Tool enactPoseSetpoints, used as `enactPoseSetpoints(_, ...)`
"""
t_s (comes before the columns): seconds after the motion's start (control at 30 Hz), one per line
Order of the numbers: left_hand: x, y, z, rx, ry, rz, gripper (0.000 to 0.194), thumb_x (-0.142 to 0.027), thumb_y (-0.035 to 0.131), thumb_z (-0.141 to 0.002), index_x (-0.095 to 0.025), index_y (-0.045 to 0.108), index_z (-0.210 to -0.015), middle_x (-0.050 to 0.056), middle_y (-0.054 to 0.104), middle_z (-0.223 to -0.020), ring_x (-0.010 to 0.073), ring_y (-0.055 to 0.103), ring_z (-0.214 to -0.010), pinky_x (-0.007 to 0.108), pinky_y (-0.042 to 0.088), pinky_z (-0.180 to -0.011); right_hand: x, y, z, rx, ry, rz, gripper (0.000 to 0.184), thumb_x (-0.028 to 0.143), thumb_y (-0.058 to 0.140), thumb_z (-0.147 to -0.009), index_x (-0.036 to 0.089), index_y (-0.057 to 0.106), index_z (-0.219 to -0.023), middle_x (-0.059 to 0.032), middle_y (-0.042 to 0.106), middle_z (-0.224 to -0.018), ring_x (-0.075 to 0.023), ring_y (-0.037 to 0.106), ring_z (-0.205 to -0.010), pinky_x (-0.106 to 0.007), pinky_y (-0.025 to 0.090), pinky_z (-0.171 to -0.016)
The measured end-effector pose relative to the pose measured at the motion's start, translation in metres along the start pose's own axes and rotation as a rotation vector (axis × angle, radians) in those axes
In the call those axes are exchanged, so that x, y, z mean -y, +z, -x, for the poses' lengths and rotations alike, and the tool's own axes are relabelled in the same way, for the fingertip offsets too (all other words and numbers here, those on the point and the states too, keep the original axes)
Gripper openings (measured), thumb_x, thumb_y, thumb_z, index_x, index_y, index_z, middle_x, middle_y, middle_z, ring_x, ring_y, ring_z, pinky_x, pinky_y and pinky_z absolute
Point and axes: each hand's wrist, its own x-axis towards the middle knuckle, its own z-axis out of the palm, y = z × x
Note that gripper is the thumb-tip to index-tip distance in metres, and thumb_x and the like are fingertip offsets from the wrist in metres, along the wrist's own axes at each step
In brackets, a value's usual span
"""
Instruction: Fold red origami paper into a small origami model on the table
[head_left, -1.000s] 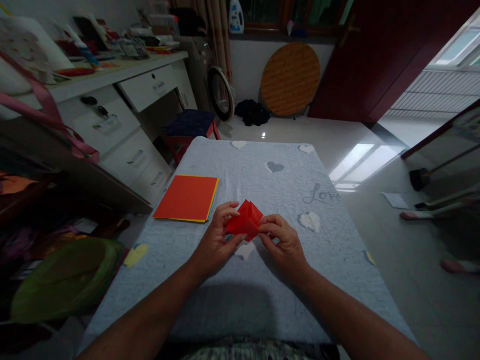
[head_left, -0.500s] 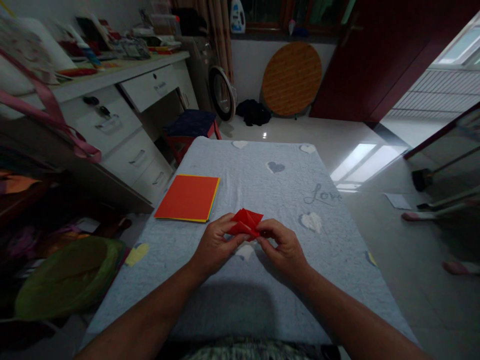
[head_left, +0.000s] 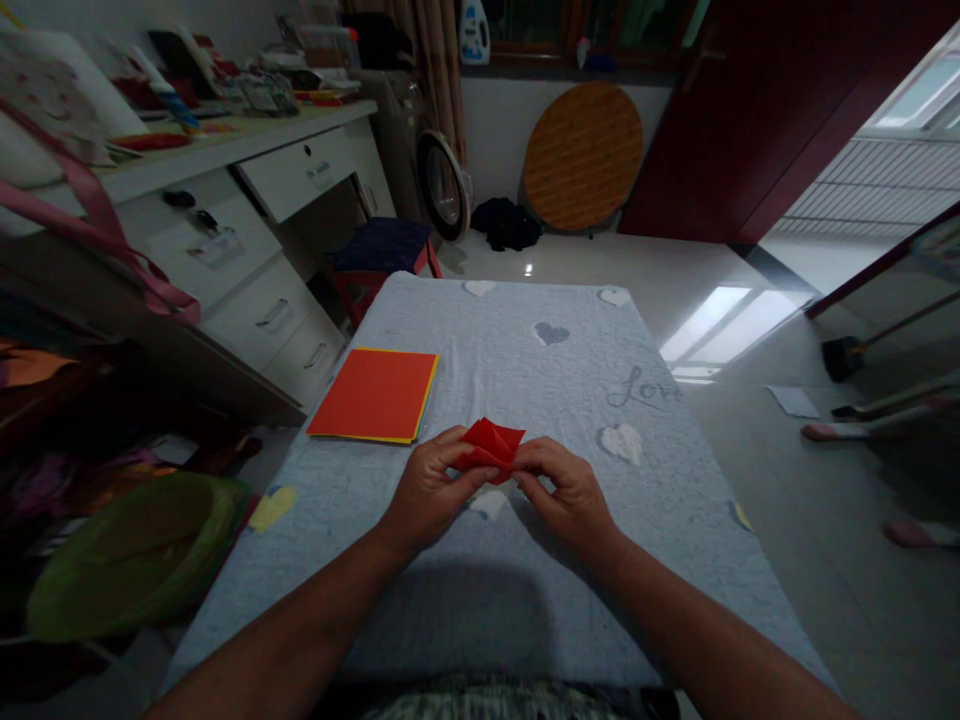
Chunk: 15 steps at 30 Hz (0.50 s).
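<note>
A small piece of folded red paper (head_left: 491, 442) is held just above the cloth-covered table (head_left: 525, 380), with several creased layers and pointed corners. My left hand (head_left: 435, 485) grips its left side, thumb in front and fingers behind. At its lower right corner, my right hand (head_left: 562, 490) pinches the paper between thumb and index finger. Beyond my left hand lies a square stack of coloured paper (head_left: 375, 395), red-orange on top with yellow and other colours at its edges. My fingers hide parts of the folded piece.
A stool with a dark blue seat (head_left: 386, 243) stands at the table's far left corner, near a white desk (head_left: 247, 240). On the floor at left is a green-lined bin (head_left: 135, 560). Another person's feet (head_left: 821, 432) show at right.
The folded red paper tilts slightly, and its lower right corner is turned a little between my fingers. Both hands stay in nearly the same place.
</note>
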Motion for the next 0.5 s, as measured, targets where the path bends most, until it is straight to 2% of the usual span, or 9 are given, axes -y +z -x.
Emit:
enactPoseSetpoints(0.27, 0.0065, 0.0006, 0.0023, -0.061, 0.031, -0.028, 0.003, -0.02, 0.076, -0.081, -0.022, 0.077, -0.082, 0.001, 0.069, -0.083, 0.0163, 0.064, -0.079, 0.027, 0.048, -0.074, -0.0029, 0.0007, 0.0019, -0.028, 0.058, 0.012, 0.013, 0.011, 0.055, -0.086, 0.021, 0.064, -0.085, -0.0021, 0.065, -0.083, -0.0143, 0.062, -0.076, -0.027, 0.05, -0.071)
enactPoseSetpoints(0.5, 0.0066, 0.0034, 0.0042, -0.09, 0.144, -0.141, 0.011, -0.016, 0.075, -0.081, -0.023, 0.076, -0.089, 0.0, 0.066, -0.083, 0.0141, 0.062, -0.077, 0.023, 0.048, -0.069, -0.0045, 0.0075, 0.0043, -0.072, 0.223, -0.109, 0.015, 0.016, 0.062, -0.082, 0.022, 0.059, -0.095, -0.0002, 0.064, -0.081, -0.013, 0.061, -0.068, -0.026, 0.052, -0.066)
